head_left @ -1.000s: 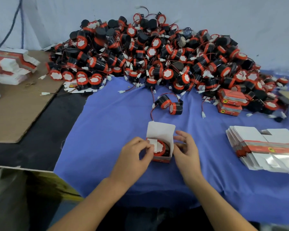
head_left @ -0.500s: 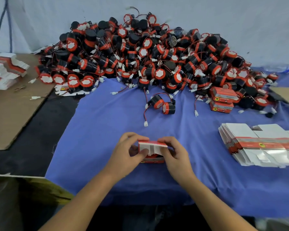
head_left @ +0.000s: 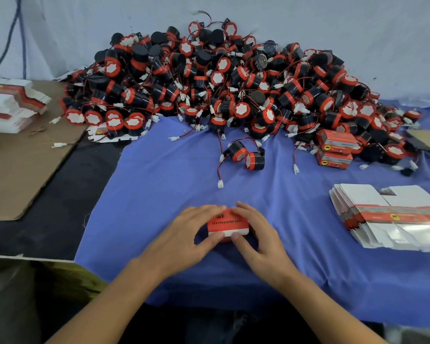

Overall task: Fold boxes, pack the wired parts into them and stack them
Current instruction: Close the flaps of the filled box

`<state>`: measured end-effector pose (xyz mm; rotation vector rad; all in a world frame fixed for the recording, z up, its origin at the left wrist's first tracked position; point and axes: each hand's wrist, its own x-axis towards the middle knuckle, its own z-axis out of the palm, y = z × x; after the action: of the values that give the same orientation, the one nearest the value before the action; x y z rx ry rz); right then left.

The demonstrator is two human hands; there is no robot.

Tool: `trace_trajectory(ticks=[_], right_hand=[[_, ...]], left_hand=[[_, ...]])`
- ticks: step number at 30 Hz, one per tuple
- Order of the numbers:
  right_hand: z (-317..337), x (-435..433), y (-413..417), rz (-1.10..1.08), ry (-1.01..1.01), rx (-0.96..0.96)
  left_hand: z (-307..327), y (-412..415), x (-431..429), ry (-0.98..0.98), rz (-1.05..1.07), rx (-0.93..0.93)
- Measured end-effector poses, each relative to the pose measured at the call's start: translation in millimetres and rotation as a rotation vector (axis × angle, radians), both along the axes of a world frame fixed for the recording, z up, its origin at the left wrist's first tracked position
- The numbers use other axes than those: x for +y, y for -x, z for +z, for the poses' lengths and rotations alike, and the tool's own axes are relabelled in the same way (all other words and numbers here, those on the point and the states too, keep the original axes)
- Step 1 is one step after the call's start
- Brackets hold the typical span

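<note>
Head view: the box [head_left: 227, 223] sits closed near the centre of the tabletop's [head_left: 159, 182] near edge. The left hand [head_left: 184, 234] and right hand [head_left: 261, 237] clamp it from either side, thumbs on the front flap, probably to seat the lid. The wired parts [head_left: 221, 80] are heaped along the far edge. The flat blanks [head_left: 387, 214] lie at the right edge, within reach.

Left grip [head_left: 184, 234]: fingers curled over the box [head_left: 227, 223], thumb on its near edge.
Right grip [head_left: 260, 235]: the same, thumb beside the other.
Forearms: bare, converging.

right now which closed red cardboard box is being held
The nearest red cardboard box, gripped between left hand and right hand; the other two red boxes sit stacked far right.
</note>
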<state>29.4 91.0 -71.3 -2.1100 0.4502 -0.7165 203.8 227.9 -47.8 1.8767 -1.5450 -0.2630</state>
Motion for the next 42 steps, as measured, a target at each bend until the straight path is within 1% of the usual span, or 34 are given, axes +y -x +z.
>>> trace_trajectory(ticks=[3,6,10,13,15,19,20,22,24,26,28,30,31,32,35,38,39,42], right_hand=[[-0.8,-0.1,-2.0,-0.028,-0.024,-0.053],[-1.9,-1.2,-3.7,-0.059,-0.046,-0.057],[-1.2,1.2,-2.1,-0.035,-0.07,-0.013],[0.9,3.0,0.7,-0.002,-0.058,0.041],[2.8,6.6,1.9,0.009,0.016,0.088],[0.0,12.1,9.1,-0.025,0.372,0.166],[-0.2,12.4,11.4,-0.035,0.43,0.184],[-0.1,13.3,13.7,-0.057,0.496,0.199],[0.2,15.4,11.6,-0.081,0.513,0.201],[0.6,18.2,8.4,-0.106,0.441,0.187],[0.7,20.4,7.8,-0.131,0.319,0.149],[0.1,21.1,9.6,-0.146,0.283,0.123],[-0.7,20.7,10.9,-0.144,0.289,0.119],[-1.8,20.1,12.1,-0.136,0.294,0.115],[-4.4,18.1,16.1,-0.11,0.298,0.117],[-6.5,16.6,18.2,-0.107,0.315,0.123],[-7.0,16.3,18.6,-0.113,0.312,0.12],[-7.0,15.5,18.4,-0.123,0.295,0.088]], left_hand=[[1.2,-1.4,-0.3,-0.018,-0.025,-0.063],[-2.2,-1.1,0.0,-0.028,-0.012,-0.083],[-7.4,3.9,3.0,-0.038,-0.004,-0.094],[-9.0,10.2,6.7,-0.036,0.028,-0.157],[-6.5,15.7,7.7,-0.008,0.072,-0.269],[0.8,24.4,7.1,0.024,0.1,-0.524],[1.3,25.2,6.9,0.019,0.096,-0.58],[2.3,27.0,8.0,0.0,0.092,-0.666],[2.0,30.1,10.3,-0.019,0.086,-0.742],[4.2,29.5,9.7,-0.058,0.072,-0.705],[5.0,22.7,5.4,-0.062,0.026,-0.509],[10.3,9.6,0.9,-0.086,-0.034,-0.273],[14.2,3.0,-0.9,-0.105,-0.062,-0.214],[17.8,-3.2,-1.9,-0.117,-0.087,-0.197],[24.3,-12.6,-1.3,-0.125,-0.122,-0.16],[20.5,-4.7,-0.9,-0.036,-0.074,-0.169],[16.5,0.8,0.2,0.026,-0.054,-0.217],[-0.7,18.1,5.5,0.181,-0.014,-0.444]])
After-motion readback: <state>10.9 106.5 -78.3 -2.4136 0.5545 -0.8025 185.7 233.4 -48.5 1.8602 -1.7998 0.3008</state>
